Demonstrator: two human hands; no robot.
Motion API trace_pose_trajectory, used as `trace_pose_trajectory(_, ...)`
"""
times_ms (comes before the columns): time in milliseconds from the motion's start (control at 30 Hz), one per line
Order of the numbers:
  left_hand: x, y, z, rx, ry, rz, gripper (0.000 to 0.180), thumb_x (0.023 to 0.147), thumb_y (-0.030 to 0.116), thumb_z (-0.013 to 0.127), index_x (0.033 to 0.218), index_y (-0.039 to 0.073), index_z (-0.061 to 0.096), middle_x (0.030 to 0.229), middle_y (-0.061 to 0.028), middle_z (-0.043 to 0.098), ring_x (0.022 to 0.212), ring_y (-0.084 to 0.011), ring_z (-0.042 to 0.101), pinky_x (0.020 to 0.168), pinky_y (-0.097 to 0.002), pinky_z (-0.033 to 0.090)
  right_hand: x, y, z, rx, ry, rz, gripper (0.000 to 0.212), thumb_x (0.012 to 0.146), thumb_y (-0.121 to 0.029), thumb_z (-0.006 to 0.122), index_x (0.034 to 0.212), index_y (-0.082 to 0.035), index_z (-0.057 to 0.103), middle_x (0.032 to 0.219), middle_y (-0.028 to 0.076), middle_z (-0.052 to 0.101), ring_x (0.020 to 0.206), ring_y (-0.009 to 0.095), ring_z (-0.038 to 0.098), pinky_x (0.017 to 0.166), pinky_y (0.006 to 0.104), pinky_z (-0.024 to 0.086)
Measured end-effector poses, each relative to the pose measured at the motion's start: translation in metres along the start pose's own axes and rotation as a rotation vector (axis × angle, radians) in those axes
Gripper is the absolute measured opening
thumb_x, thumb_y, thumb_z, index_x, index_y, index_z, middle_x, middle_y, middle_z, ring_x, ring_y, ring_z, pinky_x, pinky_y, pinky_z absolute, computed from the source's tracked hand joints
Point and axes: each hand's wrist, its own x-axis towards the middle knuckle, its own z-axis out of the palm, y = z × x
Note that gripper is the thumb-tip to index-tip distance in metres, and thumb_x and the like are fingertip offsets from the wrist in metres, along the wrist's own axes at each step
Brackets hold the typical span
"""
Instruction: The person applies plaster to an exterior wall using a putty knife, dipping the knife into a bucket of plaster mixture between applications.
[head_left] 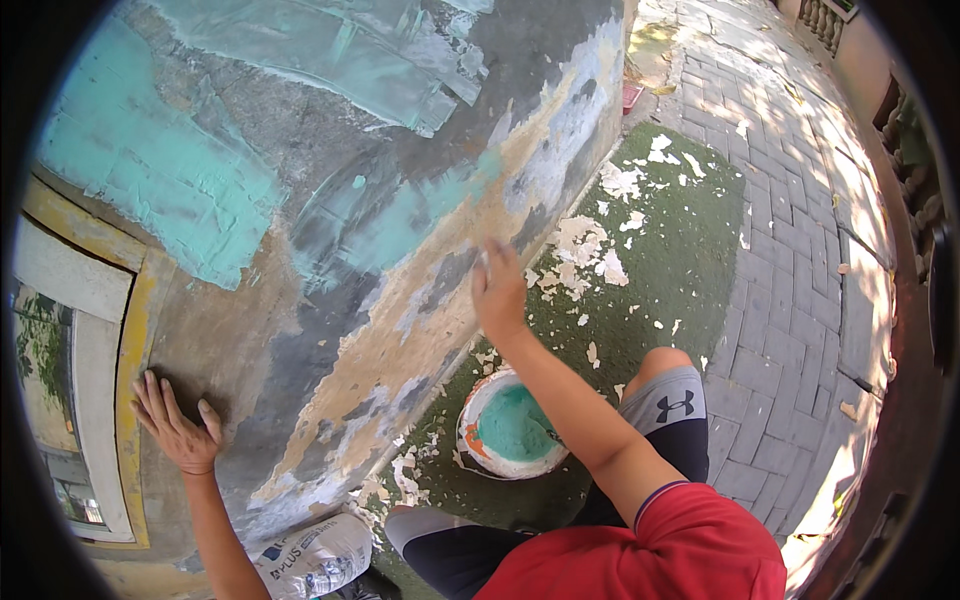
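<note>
My left hand lies flat on the wall beside the yellow window edging, its fingers spread. My right hand is closed close to the peeling lower part of the wall. Something small and pale shows at its fingertips, too blurred to name. Teal putty covers the wall in thick, rough patches, with a thinner smear above my right hand. Below my right forearm stands a white bucket smeared with orange. Teal putty fills part of it, and a small dark thing shows at its right inner side.
Paint flakes litter the green mat along the wall's foot. A clear plastic bag lies by the wall near my leg. Grey paving runs along the right. A white-framed window is at the left.
</note>
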Motion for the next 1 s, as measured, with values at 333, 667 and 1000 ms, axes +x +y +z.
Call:
trace_pose_trajectory(333, 0.009, 0.003, 0.004, -0.014, -0.010, 0.015, 0.060, 0.093, 0.022, 0.052, 0.143, -0.008, 0.037, 0.150, -0.0265, 0.039, 0.142, -0.0457, 0.033, 0.118, -0.0579, 0.019, 0.050, -0.033, 0.040, 0.122, -0.044, 0.107, 0.048, 0.084, -0.004, 0.062, 0.132, -0.001, 0.056, 0.118, 0.019, 0.059, 0.105, 0.038, 0.059, 0.087, 0.0422, 0.051)
trace_pose_trajectory(667, 0.002, 0.001, 0.001, -0.037, -0.044, 0.005, 0.060, 0.090, 0.022, 0.054, 0.141, -0.006, 0.039, 0.149, -0.0260, 0.041, 0.141, -0.0454, 0.035, 0.117, -0.0587, 0.021, 0.094, 0.021, -0.014, -0.125, 0.133, 0.029, 0.041, 0.090, -0.006, 0.059, 0.131, 0.002, 0.056, 0.117, 0.020, 0.062, 0.103, 0.038, 0.062, 0.088, 0.0421, 0.052)
trace_pose_trajectory(1000, 0.002, 0.001, 0.003, -0.033, -0.041, 0.006, 0.060, 0.089, 0.023, 0.055, 0.141, -0.006, 0.040, 0.149, -0.0258, 0.041, 0.141, -0.0455, 0.035, 0.117, -0.0584, 0.021, -0.018, -0.033, 0.031, 0.008, -0.109, -0.076, 0.048, 0.089, -0.007, 0.061, 0.136, -0.004, 0.054, 0.128, 0.022, 0.060, 0.112, 0.040, 0.062, 0.094, 0.0411, 0.051)
